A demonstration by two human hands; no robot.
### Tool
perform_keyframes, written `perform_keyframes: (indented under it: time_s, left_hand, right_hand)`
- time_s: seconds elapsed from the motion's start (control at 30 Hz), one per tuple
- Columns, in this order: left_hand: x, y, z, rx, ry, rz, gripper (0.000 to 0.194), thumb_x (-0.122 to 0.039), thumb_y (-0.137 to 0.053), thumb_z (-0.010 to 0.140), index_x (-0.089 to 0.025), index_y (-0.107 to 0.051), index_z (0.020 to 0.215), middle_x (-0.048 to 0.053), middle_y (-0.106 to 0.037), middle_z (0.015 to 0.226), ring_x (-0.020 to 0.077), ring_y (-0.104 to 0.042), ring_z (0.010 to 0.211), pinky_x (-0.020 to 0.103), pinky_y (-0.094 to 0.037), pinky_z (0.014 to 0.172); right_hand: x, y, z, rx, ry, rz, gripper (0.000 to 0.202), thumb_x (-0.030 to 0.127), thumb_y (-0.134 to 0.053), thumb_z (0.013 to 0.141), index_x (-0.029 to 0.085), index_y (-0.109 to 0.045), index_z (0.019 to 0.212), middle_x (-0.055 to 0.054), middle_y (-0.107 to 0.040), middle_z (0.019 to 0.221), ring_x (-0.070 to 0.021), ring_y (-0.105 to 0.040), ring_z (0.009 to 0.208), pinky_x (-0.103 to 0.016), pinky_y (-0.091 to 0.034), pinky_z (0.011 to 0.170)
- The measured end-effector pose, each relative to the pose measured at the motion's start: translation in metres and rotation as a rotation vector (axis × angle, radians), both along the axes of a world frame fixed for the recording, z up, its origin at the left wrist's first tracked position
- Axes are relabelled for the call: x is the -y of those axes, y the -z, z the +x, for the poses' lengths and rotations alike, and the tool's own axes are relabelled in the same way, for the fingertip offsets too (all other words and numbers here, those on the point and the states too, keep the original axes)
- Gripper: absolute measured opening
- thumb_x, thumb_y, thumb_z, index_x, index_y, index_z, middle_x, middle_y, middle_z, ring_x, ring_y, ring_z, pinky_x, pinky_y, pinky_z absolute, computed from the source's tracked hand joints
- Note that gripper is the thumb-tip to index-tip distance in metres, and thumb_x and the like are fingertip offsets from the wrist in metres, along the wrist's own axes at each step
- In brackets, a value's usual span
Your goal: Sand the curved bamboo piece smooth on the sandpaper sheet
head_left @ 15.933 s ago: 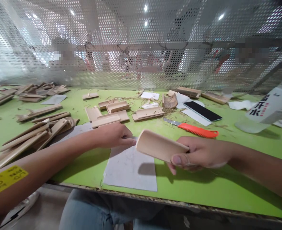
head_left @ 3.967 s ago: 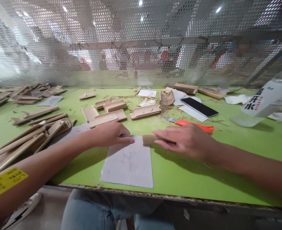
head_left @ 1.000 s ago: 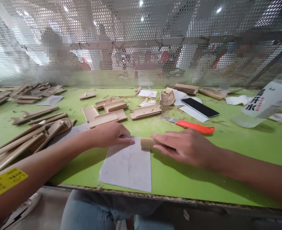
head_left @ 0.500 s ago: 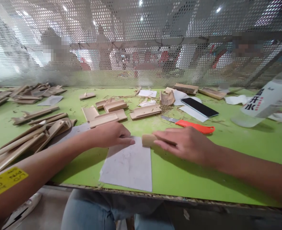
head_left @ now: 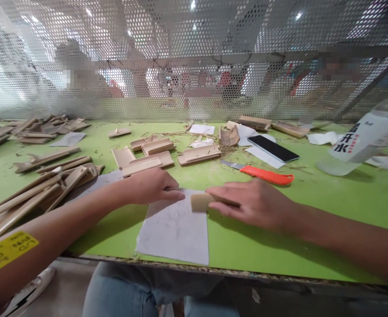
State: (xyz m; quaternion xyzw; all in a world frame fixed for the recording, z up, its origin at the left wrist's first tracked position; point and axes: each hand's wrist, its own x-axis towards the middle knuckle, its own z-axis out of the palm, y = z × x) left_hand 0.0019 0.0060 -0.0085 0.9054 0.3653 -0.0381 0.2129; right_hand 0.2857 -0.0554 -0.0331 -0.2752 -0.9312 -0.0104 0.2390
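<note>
At the near table edge lies a whitish sheet of paper (head_left: 174,237) with grey smudges. My left hand (head_left: 152,185) is closed at the sheet's upper left edge, its thumb pressed on the paper; the curled fingertips are hidden. In my right hand (head_left: 250,202) is a short pale bamboo piece (head_left: 199,203), slightly blurred. Its free end is over the sheet's upper right edge, while the fingers cover the rest. Beyond my right hand lies a knife (head_left: 266,174) with an orange handle and its blade out.
Split bamboo pieces (head_left: 144,164) lie beyond my hands, and a pile of bamboo strips (head_left: 32,193) is at left. A phone (head_left: 273,148) and a tilted plastic bottle (head_left: 355,143) are at right. A perforated screen (head_left: 194,88) rises behind the green table, with people beyond.
My right hand has moved slightly left and nearer to me, bringing the bamboo piece further over the paper. My left hand has stayed in place.
</note>
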Motion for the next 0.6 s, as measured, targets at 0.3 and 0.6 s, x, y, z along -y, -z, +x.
perform_keyframes:
  time_s: [0.3,0.6]
  left_hand:
    - [-0.0004,0.0010,-0.0009,0.013,0.003,0.006,0.053,-0.059,-0.049,0.098,-0.019,-0.055,0.064,-0.003,-0.047,0.056,0.0111,-0.037,0.051,0.030,-0.019,0.052]
    - [0.0003,0.0003,0.0007,-0.006,0.001,0.013,0.052,-0.058,-0.048,0.098,-0.019,-0.056,0.065,-0.002,-0.051,0.058,0.0109,-0.038,0.052,0.031,-0.021,0.054]
  right_hand:
    - [-0.0003,-0.0019,-0.0002,0.018,0.012,-0.103,0.028,0.035,-0.054,0.106,0.018,-0.073,0.117,-0.006,-0.079,0.094,-0.0180,-0.072,0.075,-0.028,-0.047,0.062]
    - [0.0002,-0.0044,0.0004,0.007,0.010,-0.180,0.029,0.037,-0.057,0.104,0.019,-0.074,0.120,-0.007,-0.081,0.102,-0.0203,-0.075,0.083,-0.029,-0.052,0.068]
